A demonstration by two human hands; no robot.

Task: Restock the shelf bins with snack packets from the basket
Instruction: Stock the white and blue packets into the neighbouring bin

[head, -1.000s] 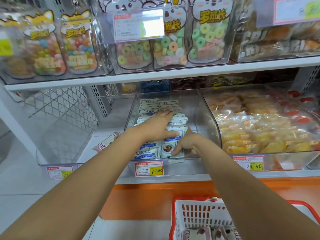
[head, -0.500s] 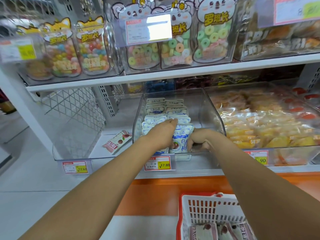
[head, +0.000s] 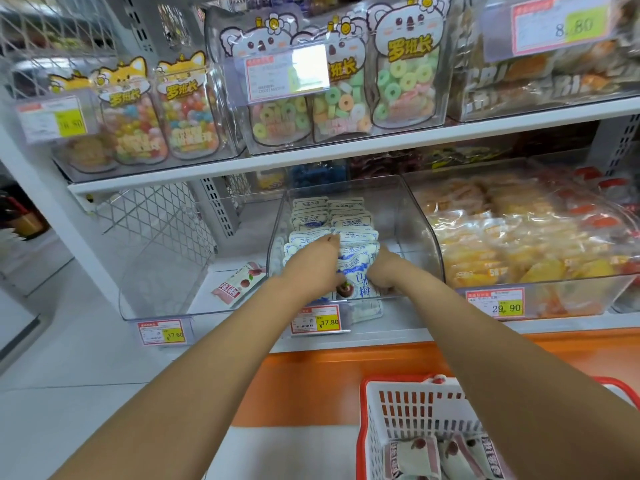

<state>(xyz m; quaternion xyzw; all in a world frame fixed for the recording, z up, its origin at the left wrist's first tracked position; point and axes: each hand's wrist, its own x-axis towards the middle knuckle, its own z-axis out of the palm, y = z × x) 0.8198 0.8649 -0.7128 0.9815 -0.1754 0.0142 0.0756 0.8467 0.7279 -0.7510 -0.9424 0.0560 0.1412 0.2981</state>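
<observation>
left hand: fingers laid fairly straight over the left row of white-and-blue packets, pressing them down and back. nothing gripped, as far as i can see.
right hand: tucked against the right edge of the front packets, fingertips hidden behind them. i can't tell if it's pinching or just nudging.
where the stock is: the packets stand in two rows inside the middle bin, on the lower shelf. one hangs low at the front lip by the price tag.
basket: down at bottom right, pinkish packets waiting in it.
stray: a pink packet lies flat in the left bin.
handling: i read these as light, soft pouches with slick film. they'll slump and fan out if only pushed at the top.
where to hold: squeeze the row from both flat sides or pinch a sealed top edge, not the puffy middle.
risk: that front packet slipping over the lip.
</observation>
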